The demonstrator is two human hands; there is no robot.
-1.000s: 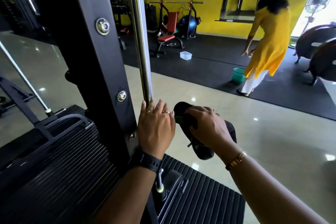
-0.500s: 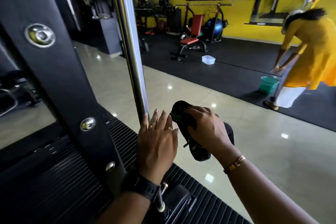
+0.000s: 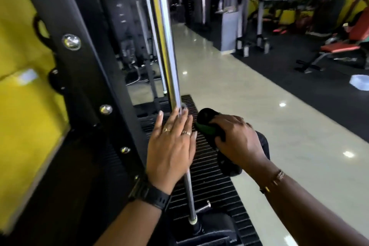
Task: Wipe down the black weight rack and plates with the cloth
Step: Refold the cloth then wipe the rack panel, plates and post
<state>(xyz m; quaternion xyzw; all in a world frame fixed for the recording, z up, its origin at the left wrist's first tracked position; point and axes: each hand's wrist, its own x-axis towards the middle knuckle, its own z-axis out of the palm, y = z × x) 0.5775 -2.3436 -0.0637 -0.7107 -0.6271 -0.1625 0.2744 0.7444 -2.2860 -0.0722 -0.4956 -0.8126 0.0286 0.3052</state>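
Note:
The black weight rack's upright (image 3: 83, 62), studded with silver bolts, rises at the left. Beside it stands a chrome guide rod (image 3: 165, 46) that runs down to the ribbed black plates (image 3: 207, 177). My left hand (image 3: 171, 150) lies flat with straight fingers against the lower rod, a black watch on its wrist. My right hand (image 3: 237, 142) grips a bunched dark cloth with a green patch (image 3: 207, 126), held just right of the rod above the plates. Part of the cloth hangs below my palm.
Glossy pale floor tiles (image 3: 259, 126) stretch to the right, then black rubber matting with a red bench (image 3: 343, 48) and other gym machines. A pale plastic tub (image 3: 360, 84) sits on the mat. Yellow padding (image 3: 22, 106) fills the far left.
The view has swung left and closer to the rack, so the person in yellow and the green bucket have left the frame. Both hands keep their hold and place near the rod.

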